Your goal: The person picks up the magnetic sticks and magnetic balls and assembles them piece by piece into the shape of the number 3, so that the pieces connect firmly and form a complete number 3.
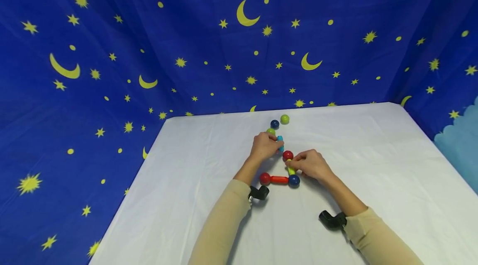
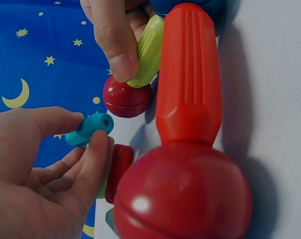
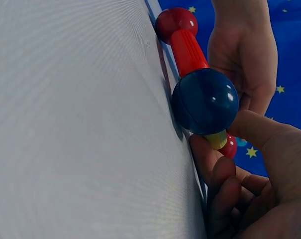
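Note:
My left hand (image 1: 264,146) pinches a short turquoise rod (image 2: 93,128) between thumb and fingertips, its end with a dark round centre showing in the left wrist view. With thumb and fingers, my right hand (image 1: 313,164) grips a yellow-green rod (image 2: 149,52). That rod runs between a red ball (image 1: 288,155) and a dark blue ball (image 1: 294,181). From the dark blue ball a ridged red rod (image 1: 279,180) leads left to a second red ball (image 1: 264,178), so the joined pieces form a corner. The turquoise rod is apart from the near red ball.
Beyond my left hand lie a green ball (image 1: 270,131), a dark blue ball (image 1: 274,124) and another green ball (image 1: 285,119). A red piece (image 2: 119,172) shows behind the left fingers. White cloth (image 1: 179,198) covers the table; a blue starry curtain (image 1: 209,41) hangs behind.

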The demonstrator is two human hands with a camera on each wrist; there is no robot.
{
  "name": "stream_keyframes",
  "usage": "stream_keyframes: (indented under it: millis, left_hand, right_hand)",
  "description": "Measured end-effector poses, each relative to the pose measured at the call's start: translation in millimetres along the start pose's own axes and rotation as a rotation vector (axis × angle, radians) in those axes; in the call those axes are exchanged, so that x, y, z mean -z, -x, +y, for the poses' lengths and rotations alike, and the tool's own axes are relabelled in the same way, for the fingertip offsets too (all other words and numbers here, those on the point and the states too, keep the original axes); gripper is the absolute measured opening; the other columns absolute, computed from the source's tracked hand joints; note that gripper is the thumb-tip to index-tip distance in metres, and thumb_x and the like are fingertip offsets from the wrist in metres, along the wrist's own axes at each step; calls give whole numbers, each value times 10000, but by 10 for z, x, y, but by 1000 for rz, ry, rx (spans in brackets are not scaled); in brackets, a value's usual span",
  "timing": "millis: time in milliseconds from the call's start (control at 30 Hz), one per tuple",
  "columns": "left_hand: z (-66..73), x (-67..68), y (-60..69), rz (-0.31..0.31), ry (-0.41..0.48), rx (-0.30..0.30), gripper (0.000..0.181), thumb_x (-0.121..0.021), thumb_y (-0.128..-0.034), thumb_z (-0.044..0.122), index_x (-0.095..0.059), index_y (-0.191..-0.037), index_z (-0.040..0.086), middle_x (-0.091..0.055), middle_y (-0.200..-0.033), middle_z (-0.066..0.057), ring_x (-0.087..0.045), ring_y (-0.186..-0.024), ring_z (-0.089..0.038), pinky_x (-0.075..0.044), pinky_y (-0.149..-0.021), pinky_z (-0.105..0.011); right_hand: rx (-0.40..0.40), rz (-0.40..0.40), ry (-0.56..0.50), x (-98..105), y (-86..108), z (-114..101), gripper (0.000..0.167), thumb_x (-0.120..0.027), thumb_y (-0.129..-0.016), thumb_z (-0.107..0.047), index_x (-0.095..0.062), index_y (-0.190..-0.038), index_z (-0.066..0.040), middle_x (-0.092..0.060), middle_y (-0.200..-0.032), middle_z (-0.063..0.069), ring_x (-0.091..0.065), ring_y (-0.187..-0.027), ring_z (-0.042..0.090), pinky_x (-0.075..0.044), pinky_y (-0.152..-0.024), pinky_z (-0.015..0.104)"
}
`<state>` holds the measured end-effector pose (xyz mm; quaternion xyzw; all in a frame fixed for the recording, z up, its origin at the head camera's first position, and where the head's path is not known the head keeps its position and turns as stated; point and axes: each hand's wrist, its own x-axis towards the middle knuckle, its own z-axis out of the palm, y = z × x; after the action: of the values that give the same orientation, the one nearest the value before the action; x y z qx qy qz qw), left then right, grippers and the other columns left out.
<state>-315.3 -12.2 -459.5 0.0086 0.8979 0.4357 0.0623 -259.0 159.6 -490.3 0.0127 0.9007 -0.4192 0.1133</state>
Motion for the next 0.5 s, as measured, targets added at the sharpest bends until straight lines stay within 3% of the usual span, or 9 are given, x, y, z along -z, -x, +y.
stream_keyframes:
  millis: [500]
  left_hand:
    - [75,-103,-33,9,-45,51,300,-698,-804,319,-692,-1008,98,-659,-688,34,-612,-623,-91,-468,-612,-229]
  right_hand:
    - [18,7,-7,14,18,-14,398,-732,-740,-496,-736,-872,-121,-665,-721,7,-552,-530,145,-416,-491,263]
